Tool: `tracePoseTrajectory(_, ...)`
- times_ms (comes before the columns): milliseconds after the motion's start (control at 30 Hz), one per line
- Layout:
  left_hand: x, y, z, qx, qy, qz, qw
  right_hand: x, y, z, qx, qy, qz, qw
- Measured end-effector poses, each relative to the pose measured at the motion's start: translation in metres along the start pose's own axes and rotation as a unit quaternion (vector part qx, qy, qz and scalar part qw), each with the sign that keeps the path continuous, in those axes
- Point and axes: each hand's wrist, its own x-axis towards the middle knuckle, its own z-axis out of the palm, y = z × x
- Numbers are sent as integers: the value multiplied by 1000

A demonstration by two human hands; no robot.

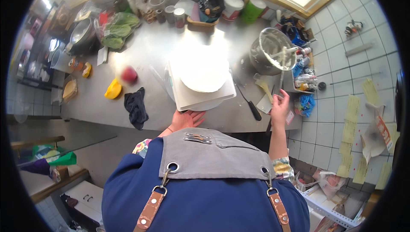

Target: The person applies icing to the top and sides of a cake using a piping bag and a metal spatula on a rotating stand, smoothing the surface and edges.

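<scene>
A round white cake [204, 76], its top washed out by glare, sits on a white square board [200, 100]. Beneath the board shows the rim of a round turntable [215, 106]. My left hand [186, 119] is palm up with its fingers stretched out, at the near edge of the turntable; whether it touches is unclear. On the right, my right hand [279, 106] has its fingers closed around a thin palette knife [281, 79], blade pointing away. A yellowish-handled brush or scraper [265, 87] and a black-handled knife [255, 111] lie beside it.
A metal pot [257, 57] smeared with white cream holds a spatula. Left lie a dark cloth [136, 108], a yellow piece [113, 89] and a red round fruit [129, 75]. Bagged leafy greens [117, 29] and tubs [233, 8] line the back; a bottle bin [305, 82] stands right.
</scene>
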Motion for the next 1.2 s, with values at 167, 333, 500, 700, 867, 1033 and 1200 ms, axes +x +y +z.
tracePoseTrajectory(167,0,-3,-5,-44,-11,-11,999,28,-3,12,-178,6,-119,977)
tracePoseTrajectory(333,0,-8,-17,-56,3,-5,998,53,-27,35,-316,-12,-148,937)
tracePoseTrajectory(500,1,-7,-16,-30,5,-8,999,80,-31,59,-398,-15,-105,911)
tracePoseTrajectory(700,-5,0,-8,7,26,-5,1000,20,-8,43,-420,-44,-103,901)
tracePoseTrajectory(867,-7,5,-16,-16,31,-5,999,-95,-14,-5,-397,-79,-121,907)
tracePoseTrajectory(1033,-6,11,-25,-12,17,-18,1000,-171,-5,-38,-343,-156,-15,926)
tracePoseTrajectory(1200,-6,12,-25,18,7,-31,999,-163,-54,-33,-213,-95,-55,971)
